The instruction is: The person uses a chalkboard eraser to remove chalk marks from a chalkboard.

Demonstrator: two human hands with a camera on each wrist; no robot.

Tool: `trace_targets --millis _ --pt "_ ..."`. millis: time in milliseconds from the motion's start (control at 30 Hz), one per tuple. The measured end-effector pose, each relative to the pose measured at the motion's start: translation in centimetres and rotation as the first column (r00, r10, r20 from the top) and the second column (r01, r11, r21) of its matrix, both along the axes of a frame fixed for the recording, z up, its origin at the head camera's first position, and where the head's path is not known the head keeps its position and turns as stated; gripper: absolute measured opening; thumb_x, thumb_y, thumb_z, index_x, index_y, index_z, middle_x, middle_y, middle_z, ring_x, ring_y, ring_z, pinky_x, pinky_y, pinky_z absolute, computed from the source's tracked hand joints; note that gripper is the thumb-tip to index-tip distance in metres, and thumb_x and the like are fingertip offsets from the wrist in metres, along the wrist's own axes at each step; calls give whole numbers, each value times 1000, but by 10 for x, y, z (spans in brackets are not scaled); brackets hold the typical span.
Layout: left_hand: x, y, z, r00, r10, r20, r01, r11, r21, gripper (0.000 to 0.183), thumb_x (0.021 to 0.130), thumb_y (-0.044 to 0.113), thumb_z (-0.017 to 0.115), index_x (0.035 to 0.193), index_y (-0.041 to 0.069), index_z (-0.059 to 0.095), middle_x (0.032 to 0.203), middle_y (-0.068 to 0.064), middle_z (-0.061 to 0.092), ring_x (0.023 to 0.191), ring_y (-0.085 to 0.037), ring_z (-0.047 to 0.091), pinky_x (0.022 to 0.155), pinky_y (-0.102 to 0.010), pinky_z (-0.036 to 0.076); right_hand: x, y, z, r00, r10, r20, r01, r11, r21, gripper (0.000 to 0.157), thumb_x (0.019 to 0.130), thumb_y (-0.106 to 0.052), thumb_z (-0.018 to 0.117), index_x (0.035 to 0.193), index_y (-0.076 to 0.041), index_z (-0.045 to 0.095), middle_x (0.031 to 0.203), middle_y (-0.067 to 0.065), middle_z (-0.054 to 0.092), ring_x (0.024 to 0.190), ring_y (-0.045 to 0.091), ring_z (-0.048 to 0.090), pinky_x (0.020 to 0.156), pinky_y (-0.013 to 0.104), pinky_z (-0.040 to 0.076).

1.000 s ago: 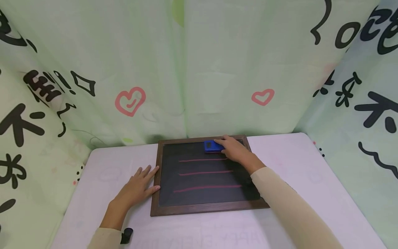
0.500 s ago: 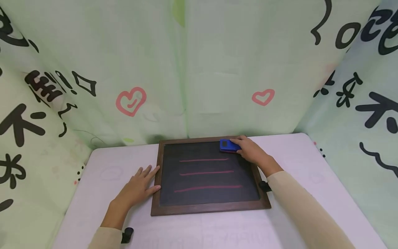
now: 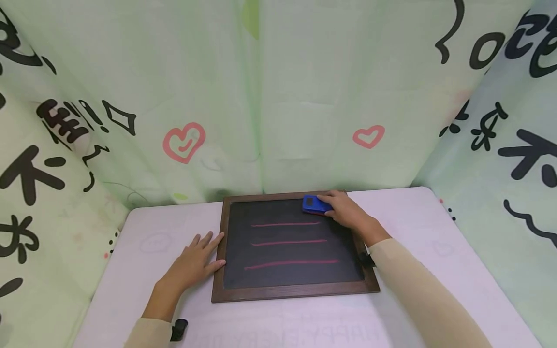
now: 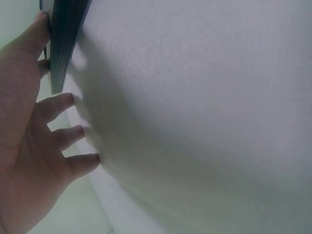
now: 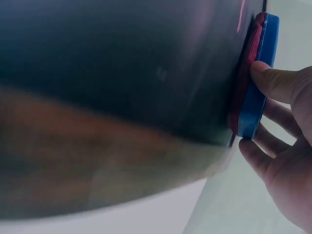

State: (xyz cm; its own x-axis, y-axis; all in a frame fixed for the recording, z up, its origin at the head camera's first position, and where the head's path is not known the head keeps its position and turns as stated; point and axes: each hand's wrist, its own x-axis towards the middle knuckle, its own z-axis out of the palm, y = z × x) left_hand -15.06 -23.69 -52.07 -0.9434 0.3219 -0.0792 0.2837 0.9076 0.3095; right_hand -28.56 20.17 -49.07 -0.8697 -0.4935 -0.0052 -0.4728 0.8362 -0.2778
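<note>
A small chalkboard [image 3: 287,280] in a brown wooden frame lies on the white table. Three pink chalk lines [image 3: 289,242] run across its dark surface. My right hand [image 3: 345,211] grips a blue chalkboard eraser [image 3: 314,205] near the top right of the board. In the right wrist view, the eraser's reddish felt side [image 5: 247,73] faces the board, with the thumb on one side and fingers on the other. My left hand [image 3: 194,261] rests at the board's left edge, fingers spread. The left wrist view shows the thumb and a finger at the frame and other fingertips [image 4: 92,161] on the table.
The white table [image 3: 148,237] extends on both sides of the board. Behind and beside it hangs a pale green curtain [image 3: 300,121] with hearts and black characters. Dark wrist straps [image 3: 179,330] show at the sleeves.
The right hand has slid the eraser rightward along the board's top, then slightly back left. The left hand stays at the frame, and the three lines look the same.
</note>
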Motion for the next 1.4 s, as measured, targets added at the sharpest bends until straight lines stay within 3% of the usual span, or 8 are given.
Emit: trace_targets --millis 500,800,1133,1400 --pt "3 -1 7 1000 16 16 -16 1000 -17 76 100 48 63 163 18 34 162 -26 38 146 -60 32 108 -77 35 -8 -62 5 993 22 114 -31 997 77 60 102 -14 67 156 -5 44 154 22 48 141 44 47 116 54 42" --pt "3 -5 0 1000 14 -2 -14 1000 -12 77 99 48 66 163 18 34 162 -25 38 146 -60 32 107 -77 36 -11 -110 3 988 42 147 -56 994 94 61 102 -17 66 158 -10 43 156 17 47 143 38 47 117 50 41" --pt "3 -6 0 1000 13 -5 -13 1000 -7 77 100 47 65 164 19 33 163 -25 37 147 -59 31 107 -77 35 -14 -167 5 986 104 133 -125 979 160 61 103 -24 65 159 -15 42 155 14 48 142 33 48 117 46 42" --pt "1 -1 3 1000 16 26 -16 1000 -13 75 101 49 62 164 21 32 164 -23 35 148 -58 29 110 -76 34 -16 -195 7 984 134 116 -156 964 217 59 105 -27 62 159 -16 42 158 11 46 144 29 48 119 43 40"
